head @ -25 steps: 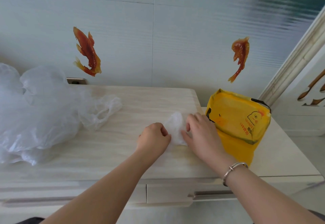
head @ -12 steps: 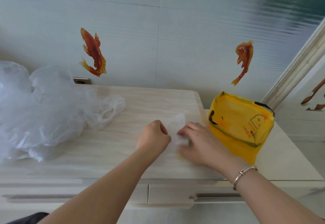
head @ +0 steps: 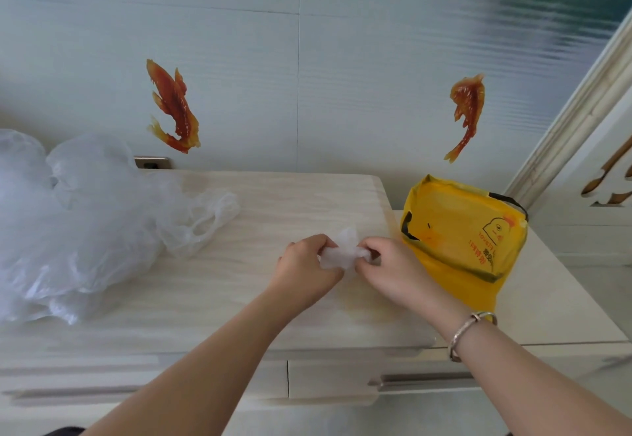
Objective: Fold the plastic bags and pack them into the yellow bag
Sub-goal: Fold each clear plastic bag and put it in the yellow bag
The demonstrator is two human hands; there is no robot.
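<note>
A small folded clear plastic bag (head: pixel 342 251) is pinched between both hands just above the pale wooden cabinet top (head: pixel 273 196). My left hand (head: pixel 304 269) grips its left side and my right hand (head: pixel 386 264) grips its right side, fingers closed on it. The yellow bag (head: pixel 461 237), printed with a duck and with black handles, lies just right of my right hand on the lower cabinet surface. A big heap of loose clear plastic bags (head: pixel 78 223) covers the left part of the top.
The wall (head: pixel 307 76) with two orange fish stickers rises right behind the cabinet. A socket plate (head: pixel 152 162) sits behind the heap. Drawer fronts with a handle (head: pixel 410 379) run below the front edge. A white carved door frame (head: pixel 581 110) stands at right.
Both hands have lifted the small folded bag off the surface and now pinch it between them; before, they pressed it flat on the top.
</note>
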